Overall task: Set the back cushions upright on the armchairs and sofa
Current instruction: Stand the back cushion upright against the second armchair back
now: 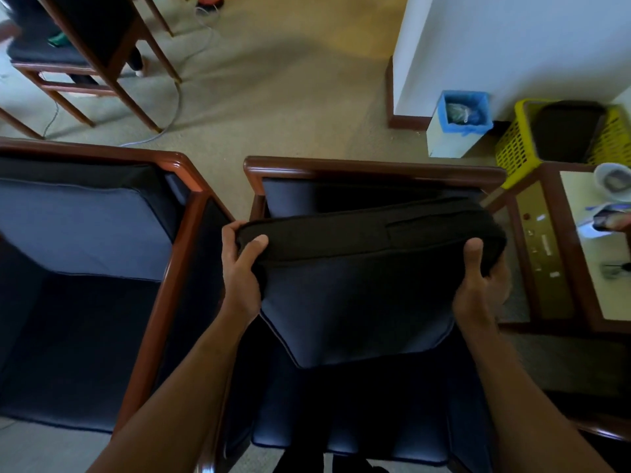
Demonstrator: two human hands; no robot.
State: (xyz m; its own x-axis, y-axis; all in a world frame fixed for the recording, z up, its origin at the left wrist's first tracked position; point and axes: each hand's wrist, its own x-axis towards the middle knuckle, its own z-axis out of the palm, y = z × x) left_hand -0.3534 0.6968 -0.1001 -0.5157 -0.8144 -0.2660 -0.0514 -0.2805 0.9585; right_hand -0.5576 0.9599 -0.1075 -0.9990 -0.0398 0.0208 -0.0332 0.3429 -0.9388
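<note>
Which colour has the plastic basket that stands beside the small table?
The basket is yellow, with a dark lining inside. The head view, the only one, shows it at the upper right.

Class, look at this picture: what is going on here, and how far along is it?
A person grips a dark blue back cushion with both hands, the left hand at its left top corner and the right hand at its right. The cushion is lifted over the seat of the right armchair, tilted, not yet against the backrest. On the left armchair, the back cushion already stands upright.
</note>
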